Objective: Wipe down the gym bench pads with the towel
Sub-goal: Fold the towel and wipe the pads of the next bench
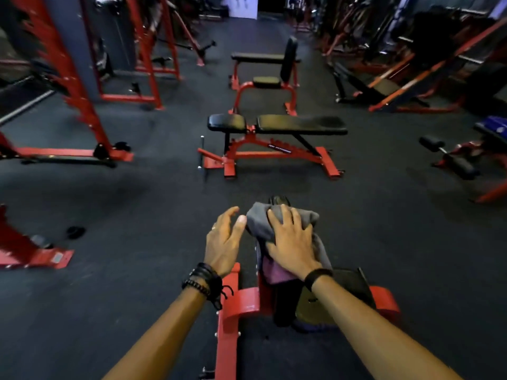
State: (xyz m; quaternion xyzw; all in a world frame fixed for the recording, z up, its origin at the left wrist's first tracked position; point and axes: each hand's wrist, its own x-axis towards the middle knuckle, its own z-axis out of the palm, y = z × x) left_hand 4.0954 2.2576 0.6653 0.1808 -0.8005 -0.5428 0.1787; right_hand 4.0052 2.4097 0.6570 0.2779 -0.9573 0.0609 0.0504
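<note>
A grey towel point(260, 223) with a purple underside is draped over the top of an upright black back pad point(285, 300) on a red-framed bench just below me. My right hand point(293, 242) lies flat on the towel with its fingers spread, pressing it onto the pad. My left hand point(223, 239) hovers just left of the towel, fingers straight and relaxed, thumb close to the cloth's edge; whether it touches is unclear. A seat pad point(348, 294) of the same bench shows under my right forearm.
A flat black bench on a red frame point(277, 124) stands ahead across the dark rubber floor. Behind it is another red seat bench point(267, 78). Red racks stand at left point(71, 86); more machines line the right point(411, 78).
</note>
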